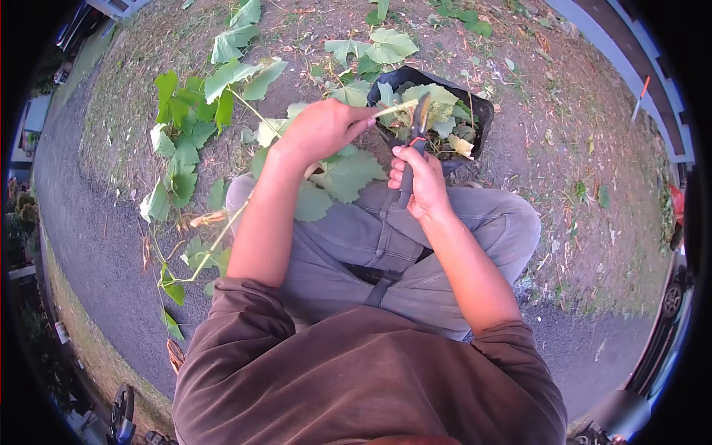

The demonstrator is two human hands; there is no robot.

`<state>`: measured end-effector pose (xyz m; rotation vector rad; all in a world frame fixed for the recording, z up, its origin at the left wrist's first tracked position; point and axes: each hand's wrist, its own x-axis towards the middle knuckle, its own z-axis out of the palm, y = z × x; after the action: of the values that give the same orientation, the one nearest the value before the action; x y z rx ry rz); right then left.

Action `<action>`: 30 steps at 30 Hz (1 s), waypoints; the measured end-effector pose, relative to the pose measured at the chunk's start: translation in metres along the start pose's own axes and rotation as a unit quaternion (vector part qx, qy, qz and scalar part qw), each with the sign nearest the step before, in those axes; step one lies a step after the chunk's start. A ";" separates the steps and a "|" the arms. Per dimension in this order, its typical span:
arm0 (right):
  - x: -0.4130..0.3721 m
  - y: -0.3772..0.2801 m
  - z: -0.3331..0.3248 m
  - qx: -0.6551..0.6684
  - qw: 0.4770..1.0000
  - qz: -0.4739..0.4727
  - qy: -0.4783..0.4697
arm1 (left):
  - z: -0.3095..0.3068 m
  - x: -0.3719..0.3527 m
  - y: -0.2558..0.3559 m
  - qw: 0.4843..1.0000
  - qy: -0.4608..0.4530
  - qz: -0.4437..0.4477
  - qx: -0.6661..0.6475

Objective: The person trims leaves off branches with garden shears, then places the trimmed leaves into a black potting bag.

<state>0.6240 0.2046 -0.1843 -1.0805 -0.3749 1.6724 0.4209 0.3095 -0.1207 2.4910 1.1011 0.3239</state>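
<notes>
My left hand (320,127) pinches a pale green vine stem (394,109) whose tip points right, over the black container. My right hand (421,178) is wrapped around the dark handles of pruning shears (417,141), their blades pointing up near the stem's tip. Below them stands the black container (483,119), holding cut leaves and vine pieces (443,111), some yellowed. Broad green leaves (348,174) hang beneath my left hand and over my lap. More of the vine (222,236) trails down to the left of my left forearm.
Leafy vines (182,159) lie on the ground at left, and further leaves (389,46) lie beyond the container. My crossed legs (489,222) are right below the work. Dark paving (89,245) borders the soil at left. An orange-topped stick (642,96) stands at far right.
</notes>
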 end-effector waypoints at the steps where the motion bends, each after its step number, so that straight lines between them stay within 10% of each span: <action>1: -0.001 0.000 -0.001 0.012 1.000 -0.003 0.004 | 0.007 0.003 -0.005 0.999 0.034 0.002 0.017; 30: 0.006 0.004 -0.010 -0.106 0.993 -0.037 -0.019 | 0.007 0.002 0.001 1.000 -0.009 0.018 -0.018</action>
<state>0.6299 0.2058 -0.1953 -1.1768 -0.6214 1.6158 0.4250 0.3085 -0.1261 2.4793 1.0337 0.3275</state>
